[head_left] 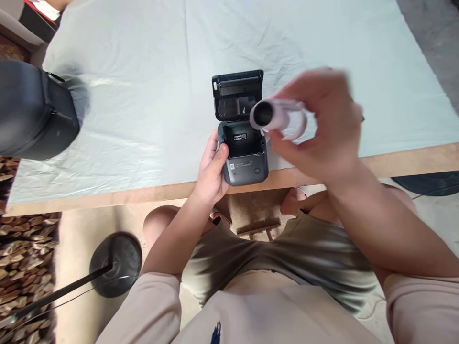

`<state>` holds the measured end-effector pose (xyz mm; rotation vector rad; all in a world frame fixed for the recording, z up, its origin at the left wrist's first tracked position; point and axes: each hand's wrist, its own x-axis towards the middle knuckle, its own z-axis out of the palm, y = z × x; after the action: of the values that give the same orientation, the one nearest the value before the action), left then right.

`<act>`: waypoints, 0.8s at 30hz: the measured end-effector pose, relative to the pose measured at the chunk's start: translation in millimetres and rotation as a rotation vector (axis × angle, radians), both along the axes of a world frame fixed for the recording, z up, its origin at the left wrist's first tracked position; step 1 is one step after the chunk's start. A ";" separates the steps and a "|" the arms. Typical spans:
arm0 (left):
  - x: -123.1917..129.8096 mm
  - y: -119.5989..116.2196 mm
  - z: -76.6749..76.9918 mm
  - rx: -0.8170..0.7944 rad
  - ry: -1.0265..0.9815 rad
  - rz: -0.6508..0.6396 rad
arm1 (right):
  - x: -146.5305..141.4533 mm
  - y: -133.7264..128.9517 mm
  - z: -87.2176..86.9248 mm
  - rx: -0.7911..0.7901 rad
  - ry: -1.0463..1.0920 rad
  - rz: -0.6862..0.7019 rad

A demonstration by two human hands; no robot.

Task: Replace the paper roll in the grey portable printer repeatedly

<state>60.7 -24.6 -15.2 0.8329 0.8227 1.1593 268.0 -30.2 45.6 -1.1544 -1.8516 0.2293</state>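
My left hand (211, 172) grips the left side of a small dark label printer (247, 171) at the table's front edge. The printer's lid (239, 86) stands open at the back, and its paper bay looks empty, with a small printed sticker on the inner wall. Just to the right of and above the bay, my right hand (324, 126) pinches a white paper roll (281, 119) with a dark hollow core turned towards me. A loose loop of paper strip curls off the roll. Motion blurs the right hand and the roll.
Pale blue cloth (143, 95) covers the table, whose wooden front edge (107, 198) shows. A dark rounded case (36, 112) sits at the left. Below stand a black round stand base (116, 265) with a pole and stacked firewood (27, 258). Another dark base (428, 184) lies right.
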 end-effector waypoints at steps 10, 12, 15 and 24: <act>1.5 -6.0 0.1 0.017 0.031 -0.015 | -26.6 6.9 -19.9 -0.136 -0.392 -0.072; 1.4 -5.0 0.3 0.020 0.022 -0.010 | -25.5 5.4 -18.6 -0.111 -0.381 -0.047; 0.8 -2.0 -0.3 0.024 0.012 -0.004 | -23.9 1.6 -18.0 -0.091 -0.374 0.038; -6.6 1.8 1.3 -0.031 0.038 -0.061 | -20.2 -2.8 -19.7 -0.060 -0.172 0.222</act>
<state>54.1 -22.8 -13.9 0.8510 0.8389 1.0772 247.7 -33.0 25.9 -1.0345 -2.1403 0.3217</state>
